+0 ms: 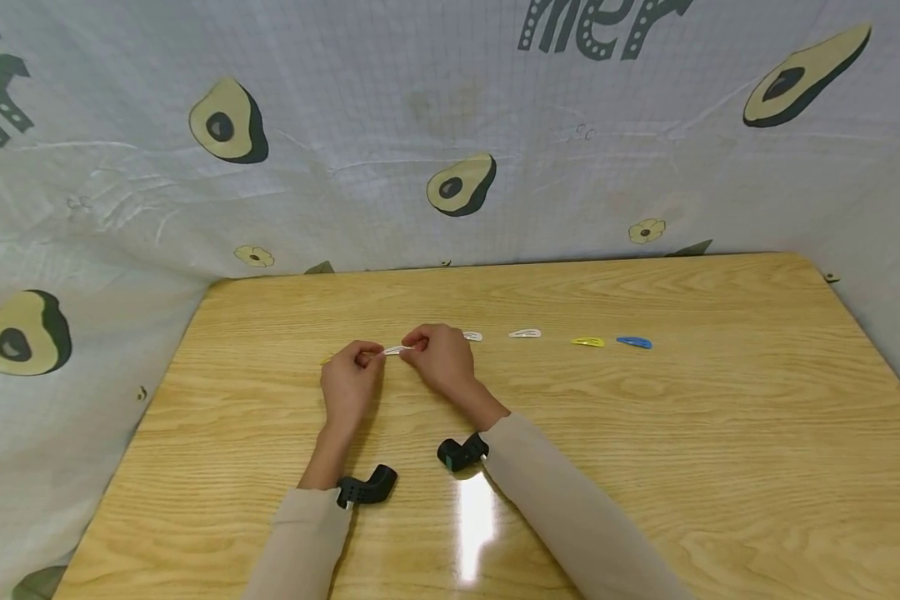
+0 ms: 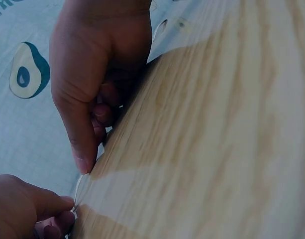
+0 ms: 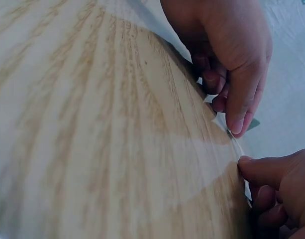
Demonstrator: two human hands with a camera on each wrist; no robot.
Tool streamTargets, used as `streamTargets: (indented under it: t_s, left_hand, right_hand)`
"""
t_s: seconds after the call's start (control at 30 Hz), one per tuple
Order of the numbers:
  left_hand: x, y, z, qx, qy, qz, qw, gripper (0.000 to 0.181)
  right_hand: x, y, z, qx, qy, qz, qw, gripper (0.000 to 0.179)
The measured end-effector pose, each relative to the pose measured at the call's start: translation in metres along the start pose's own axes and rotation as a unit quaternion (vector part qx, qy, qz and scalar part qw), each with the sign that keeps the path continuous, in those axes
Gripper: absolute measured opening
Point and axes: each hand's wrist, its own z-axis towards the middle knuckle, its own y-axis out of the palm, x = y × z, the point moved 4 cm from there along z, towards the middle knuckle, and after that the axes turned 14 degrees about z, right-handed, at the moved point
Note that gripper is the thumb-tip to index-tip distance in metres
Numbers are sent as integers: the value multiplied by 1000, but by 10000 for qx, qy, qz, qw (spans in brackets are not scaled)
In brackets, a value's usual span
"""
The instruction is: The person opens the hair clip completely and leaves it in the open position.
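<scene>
A white snap hair clip (image 1: 397, 351) spans the gap between my two hands over the left part of the wooden table. My left hand (image 1: 349, 387) pinches its left end between thumb and fingers. At the other end, my right hand (image 1: 444, 358) pinches it the same way. Edge-on, the clip shows as a thin pale strip (image 2: 78, 188) in the left wrist view; whether it is snapped cannot be told. A yellow hair clip (image 1: 327, 360) peeks out behind my left hand, mostly hidden. Just right of my right hand lies another white clip (image 1: 473, 336), partly covered.
Farther right along the same row lie a white clip (image 1: 525, 333), a yellow clip (image 1: 588, 342) and a blue clip (image 1: 634, 342). The wooden table (image 1: 720, 467) meets an avocado-print cloth (image 1: 360, 108) at its back and sides.
</scene>
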Motion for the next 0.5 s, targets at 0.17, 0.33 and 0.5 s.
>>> streamTargets:
  t_s: [0.17, 0.33, 0.5]
  left_hand:
    - [0, -1, 1, 58, 43, 57, 10000, 8]
    - [0, 0, 0, -76, 141, 40, 9999, 11]
    - [2, 0, -3, -107, 319, 30, 9994, 14]
  right_hand:
    - [-3, -2, 1, -114, 49, -73, 9999, 10]
    - [-4, -3, 0, -307, 131, -109, 9994, 8]
    - [-4, -4, 0, -475, 124, -138, 9987, 9]
